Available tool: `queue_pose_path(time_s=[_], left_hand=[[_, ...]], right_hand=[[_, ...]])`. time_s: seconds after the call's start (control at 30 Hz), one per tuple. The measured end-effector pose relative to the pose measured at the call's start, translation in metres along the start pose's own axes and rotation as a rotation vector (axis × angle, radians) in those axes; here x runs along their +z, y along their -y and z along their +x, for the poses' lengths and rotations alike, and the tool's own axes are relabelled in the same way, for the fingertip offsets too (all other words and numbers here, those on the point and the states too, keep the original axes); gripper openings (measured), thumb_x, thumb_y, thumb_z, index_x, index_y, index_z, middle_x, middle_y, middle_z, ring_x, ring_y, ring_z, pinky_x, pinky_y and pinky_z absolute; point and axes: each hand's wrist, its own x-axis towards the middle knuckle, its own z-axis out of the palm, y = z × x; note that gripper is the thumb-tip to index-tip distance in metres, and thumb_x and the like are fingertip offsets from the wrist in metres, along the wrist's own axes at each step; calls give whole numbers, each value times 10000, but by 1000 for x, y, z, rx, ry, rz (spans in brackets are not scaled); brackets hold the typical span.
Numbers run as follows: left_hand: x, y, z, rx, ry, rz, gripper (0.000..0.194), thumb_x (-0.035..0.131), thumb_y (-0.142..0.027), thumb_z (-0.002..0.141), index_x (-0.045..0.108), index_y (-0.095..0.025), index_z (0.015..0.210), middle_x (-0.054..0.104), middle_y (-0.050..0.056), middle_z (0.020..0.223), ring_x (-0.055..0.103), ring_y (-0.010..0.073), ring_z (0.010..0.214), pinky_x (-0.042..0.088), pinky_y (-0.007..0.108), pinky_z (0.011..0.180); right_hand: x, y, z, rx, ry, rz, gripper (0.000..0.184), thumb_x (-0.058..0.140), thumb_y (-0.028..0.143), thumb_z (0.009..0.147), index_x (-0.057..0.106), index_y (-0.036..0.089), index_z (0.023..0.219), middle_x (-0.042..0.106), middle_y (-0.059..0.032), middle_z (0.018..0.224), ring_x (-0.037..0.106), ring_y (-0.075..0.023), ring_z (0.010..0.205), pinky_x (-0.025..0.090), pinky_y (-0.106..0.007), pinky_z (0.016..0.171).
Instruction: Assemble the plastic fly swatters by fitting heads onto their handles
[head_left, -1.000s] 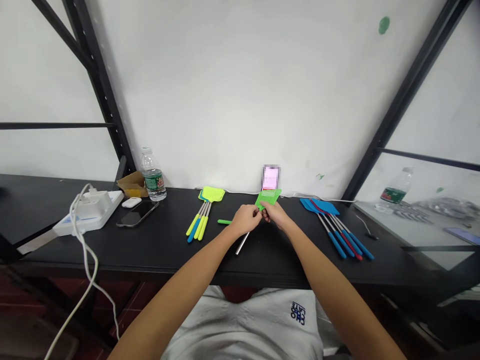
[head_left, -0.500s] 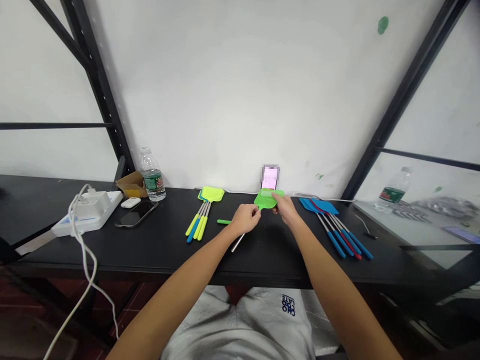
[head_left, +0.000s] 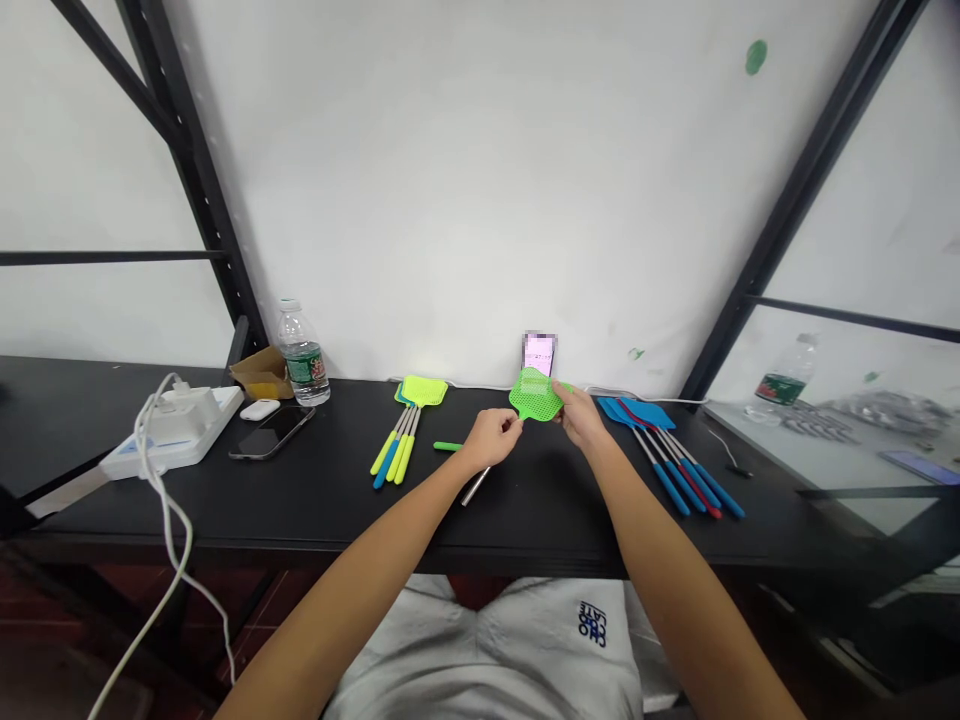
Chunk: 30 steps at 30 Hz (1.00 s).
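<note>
My right hand pinches the right edge of a bright green mesh fly swatter head. Its neck points down-left to the closed fingertips of my left hand. From below the left hand a thin silver rod sticks out toward the table's front edge; where rod and neck come together is covered by the fingers. Left of that hand lies a green handle, partly behind the wrist. Yellow and blue fly swatters lie in a bunch farther left. On the right rests a bunch of blue and red fly swatters.
A phone with a lit screen leans on the wall behind the swatter head. At left stand a water bottle, an open cardboard box, a dark phone, a white case and a power strip with white cables.
The green swatter head has tilted so its mesh faces me more squarely. My right hand has shifted slightly right on its edge; my left hand stays nearly in place.
</note>
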Motion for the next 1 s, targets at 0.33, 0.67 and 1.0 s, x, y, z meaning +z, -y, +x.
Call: queue_pose_path(time_s=[0.33,0.67,1.0], left_hand=[[-1,-5,2,-188,181,-614,259,530,-350,831,508,-174,643,459,-57,445,445,74,438,280,200,475],[3,-4,1,-267,245,-664,242,536,-346,832,504,-171,668,459,-59,468,455,68,435,293,195,475],[7,2,3,-201,199,-486,229,508,-310,832,508,-172,649,484,-54,452,435,73,413,299,195,466]], right_hand=[[-2,2,0,-18,84,104,395,766,520,704,593,196,850,579,30,673,488,-97,535,287,-201,413],[-2,-6,5,-66,-95,102,433,797,537,642,595,172,758,550,26,615,459,-91,498,288,-203,395],[-5,-17,12,-219,-316,-137,419,701,555,700,549,166,661,495,31,550,446,-106,500,346,-238,458]])
